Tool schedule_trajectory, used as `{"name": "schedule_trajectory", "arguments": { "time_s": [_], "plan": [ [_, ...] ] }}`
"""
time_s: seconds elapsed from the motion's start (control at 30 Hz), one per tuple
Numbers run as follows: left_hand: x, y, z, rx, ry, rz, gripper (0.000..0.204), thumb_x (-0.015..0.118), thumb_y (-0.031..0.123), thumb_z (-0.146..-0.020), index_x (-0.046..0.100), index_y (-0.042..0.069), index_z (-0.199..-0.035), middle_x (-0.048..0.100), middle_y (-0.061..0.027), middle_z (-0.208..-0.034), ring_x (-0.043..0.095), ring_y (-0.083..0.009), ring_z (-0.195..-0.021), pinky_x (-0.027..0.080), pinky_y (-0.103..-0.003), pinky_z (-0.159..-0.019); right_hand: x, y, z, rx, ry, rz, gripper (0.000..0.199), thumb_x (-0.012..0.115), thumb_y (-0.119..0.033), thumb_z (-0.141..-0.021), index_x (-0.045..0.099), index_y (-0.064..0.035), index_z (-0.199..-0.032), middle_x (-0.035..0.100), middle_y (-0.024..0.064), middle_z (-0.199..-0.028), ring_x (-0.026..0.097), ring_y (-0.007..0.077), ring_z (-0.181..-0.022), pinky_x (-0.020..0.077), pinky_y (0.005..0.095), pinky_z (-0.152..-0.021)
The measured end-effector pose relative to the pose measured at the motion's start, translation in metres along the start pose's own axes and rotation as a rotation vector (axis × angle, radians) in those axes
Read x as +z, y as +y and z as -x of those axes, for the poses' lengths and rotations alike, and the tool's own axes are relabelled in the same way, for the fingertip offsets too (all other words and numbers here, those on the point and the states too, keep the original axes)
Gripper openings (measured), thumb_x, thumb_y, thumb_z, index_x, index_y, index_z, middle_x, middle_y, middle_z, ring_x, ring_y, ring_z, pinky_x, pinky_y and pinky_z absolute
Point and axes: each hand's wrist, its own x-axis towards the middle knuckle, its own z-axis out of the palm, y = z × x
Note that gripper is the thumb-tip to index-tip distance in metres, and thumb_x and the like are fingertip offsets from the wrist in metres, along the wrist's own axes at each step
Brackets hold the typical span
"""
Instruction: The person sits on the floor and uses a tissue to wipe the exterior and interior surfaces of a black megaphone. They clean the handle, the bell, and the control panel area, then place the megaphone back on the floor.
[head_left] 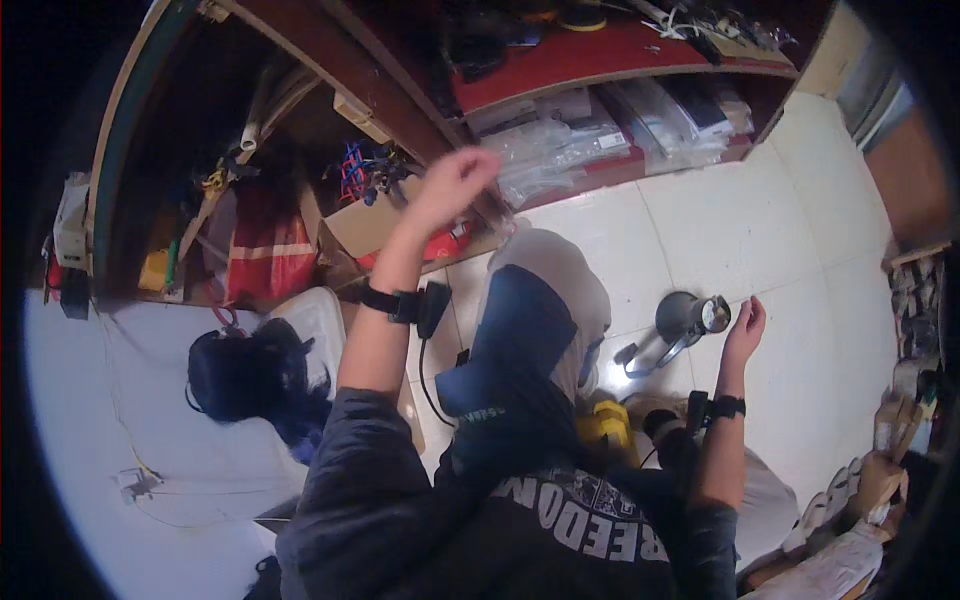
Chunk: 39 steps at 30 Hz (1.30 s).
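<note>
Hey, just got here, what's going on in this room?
A person has both arms out, with nothing visible in either hand. The left hand, blurred, is raised near shelving with plastic-wrapped packages. The right hand appears beside a dark device with a round head on the pale tiled floor; I can't see it touching the device.

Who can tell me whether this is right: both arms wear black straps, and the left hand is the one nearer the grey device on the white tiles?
Not quite: in the head view, the right hand, not the left hand, is nearer the grey device on the white tiles. Both arms do wear black straps.
</note>
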Motion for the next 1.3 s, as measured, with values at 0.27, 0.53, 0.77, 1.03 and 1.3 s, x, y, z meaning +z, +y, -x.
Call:
{"name": "schedule_trajectory", "arguments": {
  "time_s": [0.27, 0.53, 0.77, 1.03, 1.3],
  "plan": [
    [0.101, -0.213, 0.061, -0.118, -0.018, -0.435, 0.062, 0.078, 0.044, -0.073, 0.057, 0.008, -0.119, 0.064, -0.0182, -0.107, 0.061, -0.0370, -0.103, 0.050, -0.046, -0.087, -0.020, -0.007, 0.014, 0.068, 0.046, 0.048, 0.043, 0.058, -0.026, -0.097, 0.050, 0.0018, -0.129, 0.056, 0.0162, -0.126, 0.055, 0.0233, -0.115, 0.0430, 0.0344, -0.099],
    [0.157, -0.267, 0.035, -0.199, 0.083, -0.419, 0.084, 0.087, 0.030, -0.064, 0.040, 0.005, -0.129, 0.059, -0.0195, -0.115, 0.056, -0.0402, -0.113, 0.046, -0.050, -0.093, -0.032, 0.012, 0.017, 0.119, 0.050, 0.153, 0.046, 0.060, -0.026, -0.096, 0.048, 0.0050, -0.128, 0.054, 0.0190, -0.127, 0.055, 0.0270, -0.116, 0.0438, 0.0364, -0.099],
    [0.171, -0.312, 0.063, -0.225, 0.232, 0.007, 0.088, 0.085, 0.036, -0.067, 0.038, -0.001, -0.131, 0.049, -0.0242, -0.128, 0.049, -0.0391, -0.122, 0.041, -0.046, -0.102, -0.034, 0.015, 0.026, 0.230, 0.016, 0.105, 0.052, 0.058, -0.028, -0.096, 0.044, 0.0074, -0.132, 0.051, 0.0246, -0.132, 0.053, 0.0307, -0.120, 0.0434, 0.0390, -0.101],
    [0.208, -0.298, 0.132, -0.422, 0.109, 0.108, 0.081, 0.072, 0.036, -0.079, 0.036, -0.008, -0.136, 0.046, -0.0288, -0.132, 0.047, -0.0416, -0.123, 0.039, -0.046, -0.106, -0.048, 0.051, 0.015, 0.237, -0.013, 0.119, 0.054, 0.059, -0.036, -0.096, 0.044, 0.0003, -0.133, 0.055, 0.0146, -0.128, 0.057, 0.0242, -0.115, 0.0445, 0.0381, -0.097],
    [0.198, -0.210, 0.133, -0.407, -0.365, -0.250, 0.056, 0.059, 0.027, -0.086, 0.041, 0.006, -0.134, 0.052, -0.0264, -0.122, 0.054, -0.0426, -0.115, 0.047, -0.053, -0.095, -0.046, 0.053, 0.026, 0.329, -0.045, 0.061, 0.052, 0.058, -0.035, -0.097, 0.043, -0.0013, -0.134, 0.054, 0.0123, -0.129, 0.057, 0.0236, -0.116, 0.0429, 0.0402, -0.097]
  ]
}}
